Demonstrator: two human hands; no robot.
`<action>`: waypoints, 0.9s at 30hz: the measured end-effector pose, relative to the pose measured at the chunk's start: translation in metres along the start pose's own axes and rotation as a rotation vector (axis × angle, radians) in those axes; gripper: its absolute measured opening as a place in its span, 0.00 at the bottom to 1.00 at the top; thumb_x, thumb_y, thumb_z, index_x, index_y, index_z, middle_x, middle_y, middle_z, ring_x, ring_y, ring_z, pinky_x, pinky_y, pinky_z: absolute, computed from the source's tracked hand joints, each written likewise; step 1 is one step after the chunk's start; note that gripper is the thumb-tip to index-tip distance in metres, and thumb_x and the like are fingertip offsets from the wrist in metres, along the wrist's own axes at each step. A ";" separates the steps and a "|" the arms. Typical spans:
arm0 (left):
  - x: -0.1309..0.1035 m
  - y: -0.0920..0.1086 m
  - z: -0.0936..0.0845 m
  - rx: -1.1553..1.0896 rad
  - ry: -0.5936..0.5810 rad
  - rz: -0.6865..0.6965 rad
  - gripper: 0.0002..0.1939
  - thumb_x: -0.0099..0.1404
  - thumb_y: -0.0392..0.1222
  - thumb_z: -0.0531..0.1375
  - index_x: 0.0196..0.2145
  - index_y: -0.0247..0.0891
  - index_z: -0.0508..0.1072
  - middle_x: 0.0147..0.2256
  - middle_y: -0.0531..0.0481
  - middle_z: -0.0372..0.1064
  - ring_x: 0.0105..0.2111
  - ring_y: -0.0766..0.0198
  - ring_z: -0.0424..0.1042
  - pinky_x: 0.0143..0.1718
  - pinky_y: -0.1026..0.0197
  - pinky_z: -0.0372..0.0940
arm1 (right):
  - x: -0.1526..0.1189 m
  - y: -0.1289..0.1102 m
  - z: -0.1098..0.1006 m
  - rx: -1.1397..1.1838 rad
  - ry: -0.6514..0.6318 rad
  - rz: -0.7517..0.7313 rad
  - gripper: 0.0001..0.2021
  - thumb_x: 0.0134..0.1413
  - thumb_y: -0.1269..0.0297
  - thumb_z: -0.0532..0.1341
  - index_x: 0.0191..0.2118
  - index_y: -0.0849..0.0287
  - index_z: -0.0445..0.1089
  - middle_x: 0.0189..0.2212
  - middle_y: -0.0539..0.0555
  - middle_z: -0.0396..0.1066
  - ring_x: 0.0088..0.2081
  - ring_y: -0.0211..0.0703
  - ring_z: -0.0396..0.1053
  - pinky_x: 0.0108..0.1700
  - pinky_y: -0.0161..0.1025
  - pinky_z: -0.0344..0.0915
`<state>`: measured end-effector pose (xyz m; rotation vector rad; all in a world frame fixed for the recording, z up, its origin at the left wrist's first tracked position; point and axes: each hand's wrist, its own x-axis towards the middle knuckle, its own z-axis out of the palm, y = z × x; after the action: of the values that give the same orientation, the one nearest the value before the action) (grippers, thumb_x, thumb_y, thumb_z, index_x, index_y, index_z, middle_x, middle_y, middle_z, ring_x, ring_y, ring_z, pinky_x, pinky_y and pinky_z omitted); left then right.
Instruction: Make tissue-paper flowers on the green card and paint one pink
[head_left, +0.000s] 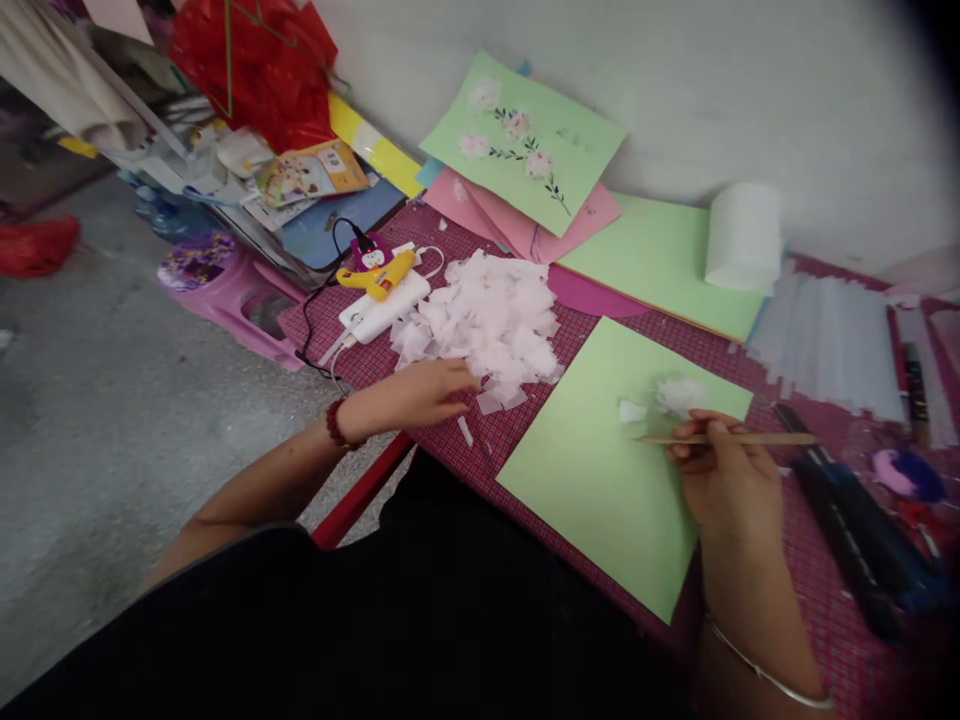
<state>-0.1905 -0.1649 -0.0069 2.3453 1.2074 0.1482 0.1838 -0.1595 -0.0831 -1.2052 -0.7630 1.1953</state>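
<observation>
My left hand [424,395] reaches over the near edge of a heap of small thin white paper squares [491,315]. Its fingers are stretched out and slightly apart, with nothing visible in them. In my right hand [727,475] is a slim wooden stick [780,438], held level above a light green sheet [600,470]. The stick's pointed end lies to the left, just below a loose white paper piece [631,411] on the sheet. A ruffled white paper flower [680,395] sits beside that piece, just beyond my right fingers.
A yellow glue gun [379,275] rests on a white power strip [386,305] with cables. Behind lie a green sheet with paper flowers [525,145], pink sheets [600,210] and a white paper roll [742,238]. Translucent strips [832,340] and a dark long tool [847,530] are at right.
</observation>
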 end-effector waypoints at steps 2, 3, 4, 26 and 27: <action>-0.004 0.003 0.008 -0.085 -0.134 0.078 0.11 0.63 0.32 0.56 0.42 0.38 0.74 0.41 0.47 0.70 0.41 0.62 0.70 0.45 0.62 0.64 | 0.000 0.000 0.002 -0.010 0.002 -0.013 0.09 0.46 0.62 0.67 0.32 0.62 0.73 0.22 0.52 0.71 0.19 0.36 0.63 0.23 0.37 0.56; -0.004 0.002 0.012 -0.098 -0.162 0.093 0.10 0.61 0.31 0.57 0.39 0.38 0.74 0.39 0.48 0.70 0.40 0.63 0.70 0.44 0.62 0.63 | -0.001 -0.001 0.003 -0.015 0.005 -0.016 0.09 0.45 0.62 0.67 0.32 0.62 0.73 0.22 0.52 0.71 0.19 0.36 0.63 0.23 0.36 0.56; -0.001 0.001 0.016 -0.097 -0.175 0.097 0.08 0.60 0.30 0.57 0.36 0.37 0.74 0.37 0.48 0.69 0.39 0.63 0.69 0.42 0.63 0.63 | -0.001 -0.001 0.004 -0.020 0.009 -0.016 0.09 0.44 0.62 0.67 0.32 0.62 0.73 0.22 0.52 0.71 0.19 0.36 0.63 0.23 0.36 0.56; 0.135 0.045 -0.083 -1.679 0.306 0.054 0.06 0.57 0.30 0.60 0.27 0.35 0.64 0.24 0.55 0.67 0.21 0.76 0.64 0.23 0.71 0.56 | -0.050 -0.010 0.185 0.005 -0.598 0.162 0.25 0.49 0.51 0.66 0.50 0.57 0.63 0.23 0.44 0.69 0.13 0.27 0.47 0.15 0.30 0.40; 0.138 0.047 -0.083 -1.706 0.297 0.073 0.06 0.57 0.30 0.60 0.27 0.35 0.64 0.25 0.55 0.68 0.21 0.76 0.64 0.23 0.71 0.56 | -0.048 -0.007 0.192 0.036 -0.636 0.204 0.26 0.49 0.50 0.66 0.50 0.56 0.61 0.23 0.43 0.69 0.13 0.27 0.46 0.15 0.30 0.39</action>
<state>-0.0994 -0.0476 0.0702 0.8285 0.5487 1.0671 -0.0042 -0.1510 -0.0224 -0.8831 -1.0924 1.7907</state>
